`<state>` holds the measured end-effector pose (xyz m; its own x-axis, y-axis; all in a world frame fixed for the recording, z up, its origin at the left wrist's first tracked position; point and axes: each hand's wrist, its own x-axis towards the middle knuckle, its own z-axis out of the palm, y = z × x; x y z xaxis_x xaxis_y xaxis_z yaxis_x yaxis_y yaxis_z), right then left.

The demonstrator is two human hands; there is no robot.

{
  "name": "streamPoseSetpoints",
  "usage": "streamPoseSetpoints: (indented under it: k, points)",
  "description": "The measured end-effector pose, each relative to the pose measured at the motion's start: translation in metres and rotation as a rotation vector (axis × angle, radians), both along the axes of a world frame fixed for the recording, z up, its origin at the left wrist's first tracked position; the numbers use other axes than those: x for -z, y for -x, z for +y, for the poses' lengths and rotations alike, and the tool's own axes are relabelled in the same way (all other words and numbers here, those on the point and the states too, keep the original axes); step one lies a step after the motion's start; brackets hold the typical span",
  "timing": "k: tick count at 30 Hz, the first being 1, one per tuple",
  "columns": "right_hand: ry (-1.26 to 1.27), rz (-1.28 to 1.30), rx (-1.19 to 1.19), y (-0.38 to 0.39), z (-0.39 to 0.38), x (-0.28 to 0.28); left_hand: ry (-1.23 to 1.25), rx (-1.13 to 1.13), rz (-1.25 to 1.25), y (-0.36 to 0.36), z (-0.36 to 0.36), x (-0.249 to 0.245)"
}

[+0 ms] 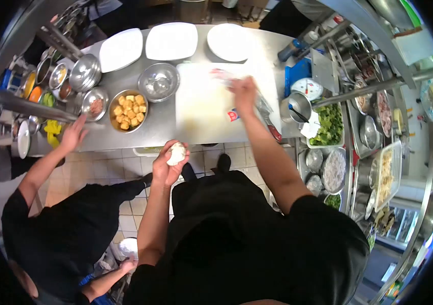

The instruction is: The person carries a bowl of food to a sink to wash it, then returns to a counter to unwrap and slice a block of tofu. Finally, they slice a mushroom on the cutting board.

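White lump (pixel 177 153): sitting in the left hand, just off the near edge of the worktop (pixel 163 133); fingers are hiding part of it, and its exact kind is staying unclear.
Left hand (pixel 163 165): closing its grip around the white lump, palm side turning up.
Right hand (pixel 244 95): hovering over or touching the cutting board (pixel 201 109), blurring; whether its grip is holding anything, the view is not telling.
Clear wrapper (pixel 222 75): lying or lifting beside the right fingers, smearing with motion; red print is showing but not reading.
Red-and-blue label (pixel 233 115): resting on the board, its small lettering blurring.
Red-handled knife (pixel 274 132): lying along the board's right side, the forearm partly covering its blade.
Dial scale (pixel 308 88): standing beyond the knife, its figures staying too small.
Metal pot (pixel 295 107): holding a black-handled utensil (pixel 298 113), next to leafy greens (pixel 330 126).
Empty-looking bowl (pixel 159 82): standing left of the board, near a bowl of golden cubes (pixel 130 113).
Co-worker's hand (pixel 75 134): reaching near a bowl of pinkish food (pixel 96 107).
Steel rails (pixel 38 107): crossing both sides, partly blocking bowls and trays.
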<state>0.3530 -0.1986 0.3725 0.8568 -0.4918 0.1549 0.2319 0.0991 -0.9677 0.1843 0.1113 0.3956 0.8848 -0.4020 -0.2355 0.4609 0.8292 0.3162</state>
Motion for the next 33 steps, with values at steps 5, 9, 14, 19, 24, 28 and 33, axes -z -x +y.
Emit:
streamPoseSetpoints:
  k: [5, 9, 14, 19, 24, 28, 33]
  points:
    - [0.155, 0.053, 0.311, 0.045, -0.128, 0.046, -0.037, 0.106, -0.033, -0.014, -0.026, -0.014]
    - [0.72, 0.45, 0.294, 0.123, -0.133, 0.009, -0.02, 0.182, -0.077, -0.031, -0.045, -0.025]
    - [1.177, 0.669, -0.08, 0.156, -0.14, 0.015, -0.066, 0.325, -0.036, -0.056, -0.057, -0.019]
    - [1.159, 0.652, -0.161, 0.141, -0.141, 0.001, -0.136, 0.469, -0.073, -0.085, -0.067, -0.018]
    - [0.924, 0.653, -0.248, 0.154, -0.143, -0.062, -0.218, 0.583, -0.005, -0.109, -0.078, -0.014]
    - [0.648, 0.503, -0.629, 0.172, -0.145, -0.126, -0.273, 0.754, -0.014, -0.127, -0.09, -0.016]
    - [0.854, 0.387, -0.883, 0.18, -0.124, -0.181, -0.351, 0.896, -0.032, -0.132, -0.114, -0.023]
